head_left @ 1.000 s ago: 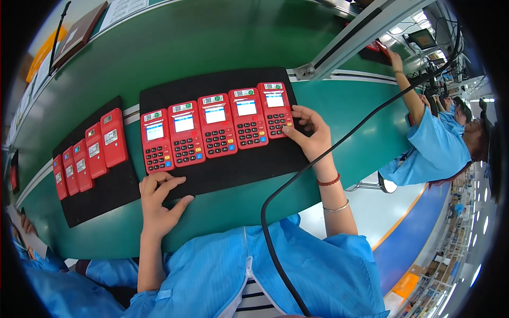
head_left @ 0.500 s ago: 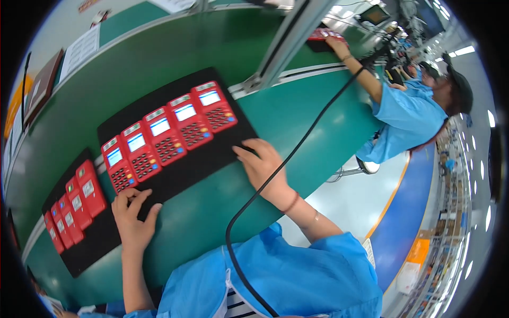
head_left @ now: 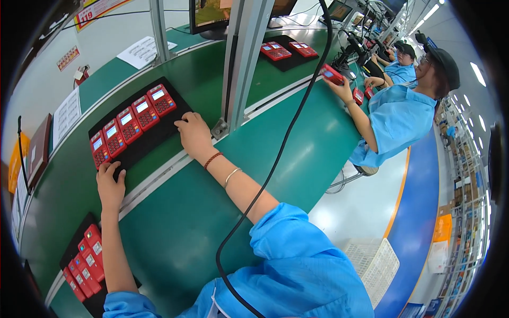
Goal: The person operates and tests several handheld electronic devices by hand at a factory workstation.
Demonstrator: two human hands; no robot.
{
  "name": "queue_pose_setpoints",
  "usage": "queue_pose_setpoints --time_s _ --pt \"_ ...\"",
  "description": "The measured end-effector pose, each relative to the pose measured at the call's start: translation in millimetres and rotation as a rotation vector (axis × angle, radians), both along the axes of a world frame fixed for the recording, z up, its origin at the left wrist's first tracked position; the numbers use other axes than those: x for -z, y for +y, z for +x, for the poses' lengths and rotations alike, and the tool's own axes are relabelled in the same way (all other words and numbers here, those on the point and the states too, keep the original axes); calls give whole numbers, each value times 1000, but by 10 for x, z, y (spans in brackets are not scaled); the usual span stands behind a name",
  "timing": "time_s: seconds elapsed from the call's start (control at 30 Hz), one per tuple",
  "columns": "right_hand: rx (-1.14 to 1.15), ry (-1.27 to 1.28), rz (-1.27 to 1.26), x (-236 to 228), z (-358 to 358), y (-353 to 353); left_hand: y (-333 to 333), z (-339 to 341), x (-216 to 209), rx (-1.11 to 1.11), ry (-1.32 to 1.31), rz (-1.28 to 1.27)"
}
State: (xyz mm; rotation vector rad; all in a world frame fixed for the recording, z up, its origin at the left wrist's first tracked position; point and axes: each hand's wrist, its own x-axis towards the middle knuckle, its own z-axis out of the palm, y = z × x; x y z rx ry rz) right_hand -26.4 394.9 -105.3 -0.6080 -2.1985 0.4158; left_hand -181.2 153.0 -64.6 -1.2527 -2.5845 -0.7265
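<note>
A black mat point(head_left: 151, 139) lies on the far side of the green bench, beyond the metal rail. Across it stands a slanted row of several red payment terminals point(head_left: 129, 125), screens lit and keypads facing up. My left hand point(head_left: 111, 186) is at the mat's near left corner, fingers bent over its edge just below the leftmost terminal. At the right end, my right hand point(head_left: 194, 133) has its fingers curled on the mat's edge, apart from the terminals. Both hands' undersides are hidden.
A second black mat point(head_left: 97, 303) with several red terminals point(head_left: 86, 267) lying face down is at lower left. A metal post point(head_left: 237, 69) rises right of my right hand. A black cable point(head_left: 281, 153) hangs across the view. At right, a co-worker point(head_left: 405, 119) holds a red terminal point(head_left: 332, 74).
The mat with its lit terminals has moved away from me, across the rail to the far side of the bench. Both hands moved with it. The co-worker has lifted a red terminal.
</note>
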Motion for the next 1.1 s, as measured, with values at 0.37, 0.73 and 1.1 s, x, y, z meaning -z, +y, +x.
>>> queue_pose_setpoints --time_s 0.37,0.73,1.1 --pt "-197 152 17 24 170 -430 -255 655 76 143 -129 192" --pt "-1099 -298 -1908 -297 558 -2202 -1816 1332 -27 -244 -128 389" --pt "-1160 -371 -2175 -327 297 -2633 -1920 1362 12 -95 -147 331"
